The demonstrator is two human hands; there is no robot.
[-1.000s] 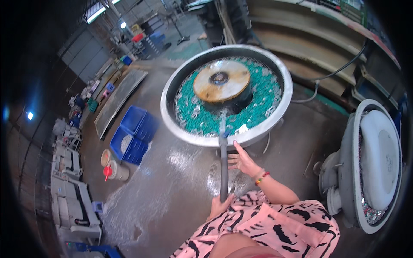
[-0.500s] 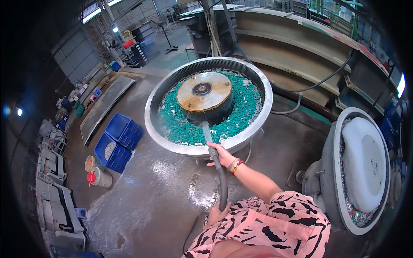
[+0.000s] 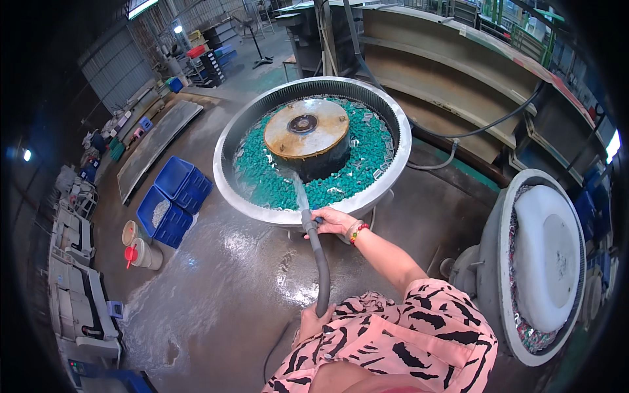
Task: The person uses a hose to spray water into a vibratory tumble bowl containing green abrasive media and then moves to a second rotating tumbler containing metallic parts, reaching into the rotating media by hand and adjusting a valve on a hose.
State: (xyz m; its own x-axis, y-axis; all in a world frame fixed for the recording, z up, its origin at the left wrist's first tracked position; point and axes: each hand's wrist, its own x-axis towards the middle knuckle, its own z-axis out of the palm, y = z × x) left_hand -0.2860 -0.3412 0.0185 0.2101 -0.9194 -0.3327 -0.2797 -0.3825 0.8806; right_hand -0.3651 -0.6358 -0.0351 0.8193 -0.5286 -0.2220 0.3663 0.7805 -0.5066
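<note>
Both hands are on a grey hose (image 3: 320,262) with water streaming from its end. My right hand (image 3: 333,221), with bracelets at the wrist, closes on the hose near its nozzle, fingers by a small dark lever. Lower down, close to my body, my left hand (image 3: 314,321) is wrapped round the same hose. The water jet (image 3: 301,193) lands in a large round vibratory tumbler bowl (image 3: 252,214), near its front rim. Green tumbling media (image 3: 327,188) and several shiny metal loops fill the bowl around a rusty-topped centre drum (image 3: 306,128).
Two blue crates (image 3: 160,223) stand left on the wet floor, one holding pale pieces. Beside them are a white bucket (image 3: 147,257) with a red scoop and another tub. A second tumbler (image 3: 504,262) with a large white piece stands right. Metal troughs (image 3: 452,72) run behind.
The hose end and its water jet have swung slightly left along the bowl. My right hand's fingers have shifted to the lever by the nozzle. My left hand keeps its hold.
</note>
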